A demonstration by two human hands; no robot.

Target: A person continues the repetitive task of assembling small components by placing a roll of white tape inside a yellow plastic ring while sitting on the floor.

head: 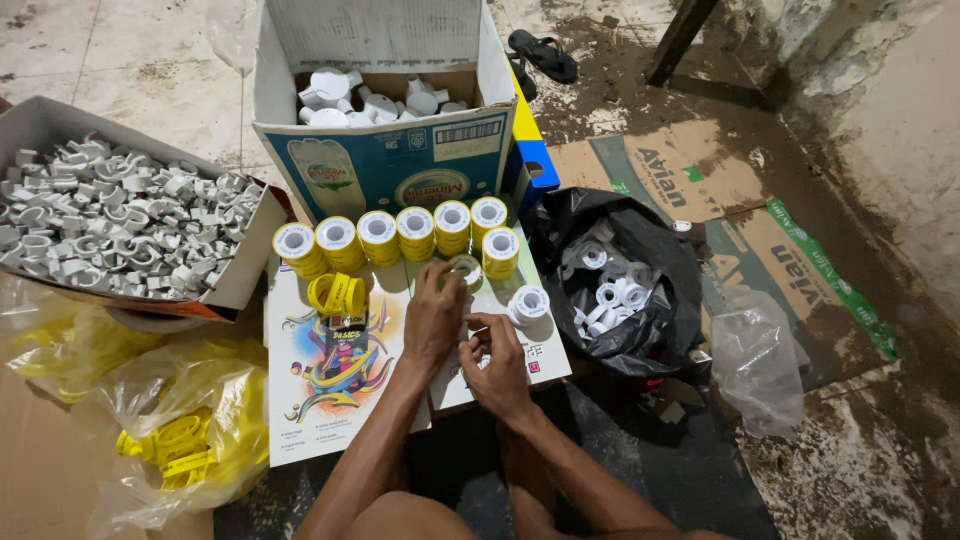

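My left hand [433, 318] and my right hand [497, 362] meet over a flat printed board [320, 420] on the floor. The fingers pinch a small white tape spool [478, 344] between both hands. Just beyond my left fingertips lies a single tape roll [465, 268]. A row of yellow-cased tape rolls [378, 237] stands stacked along the board's far edge, with one more stack [500, 251] at the right end. A bare white roll [528, 303] sits right of my hands. Loose yellow rings [337, 293] lie on the board to the left.
An open carton [385, 165] with white parts stands behind the row. A shallow box [245, 270] of white clips is at left. A black bag [640, 340] of white spools lies right. Yellow plastic bags [190, 430] hold yellow rings. Flattened cardboard [690, 170] covers wet floor.
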